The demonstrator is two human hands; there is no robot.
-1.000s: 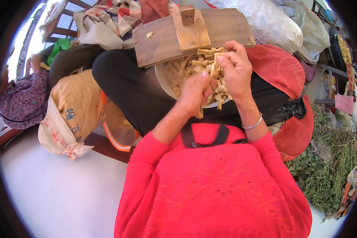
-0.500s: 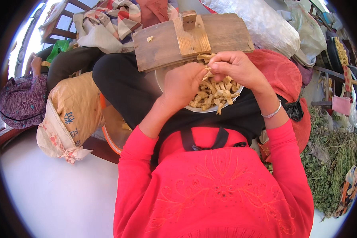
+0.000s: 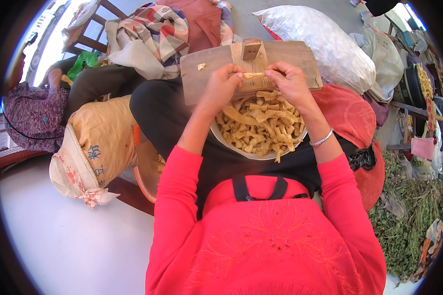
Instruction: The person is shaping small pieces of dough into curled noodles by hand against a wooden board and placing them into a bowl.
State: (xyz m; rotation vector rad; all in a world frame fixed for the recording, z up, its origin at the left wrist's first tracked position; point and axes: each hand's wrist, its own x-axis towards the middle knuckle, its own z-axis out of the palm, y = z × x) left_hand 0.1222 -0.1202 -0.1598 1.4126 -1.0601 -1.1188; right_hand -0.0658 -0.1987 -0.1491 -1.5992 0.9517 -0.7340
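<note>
My left hand (image 3: 222,87) and my right hand (image 3: 291,84) are both closed in a pinch. Between them they stretch a pale yellow, wrinkled dried strip (image 3: 254,75), one end in each. It hangs level above a wooden board (image 3: 298,63) with a small upright wood block (image 3: 251,48). Below my hands, a white bowl (image 3: 253,156) rests against my lap, heaped with curled yellow-brown dried pieces (image 3: 261,125). One small pale chip (image 3: 201,66) lies on the board's left part.
To the left stand a tan sack (image 3: 106,130) and an orange-rimmed basin (image 3: 145,188). Another person (image 3: 37,115) in a purple patterned top sits beyond. A white plastic sack (image 3: 325,44), red cloth (image 3: 339,110) and dried green plants (image 3: 403,216) lie on the right.
My hands were close together over the bowl; now they are apart with the strip drawn out between them. The heaped pieces show more fully as my view has shifted.
</note>
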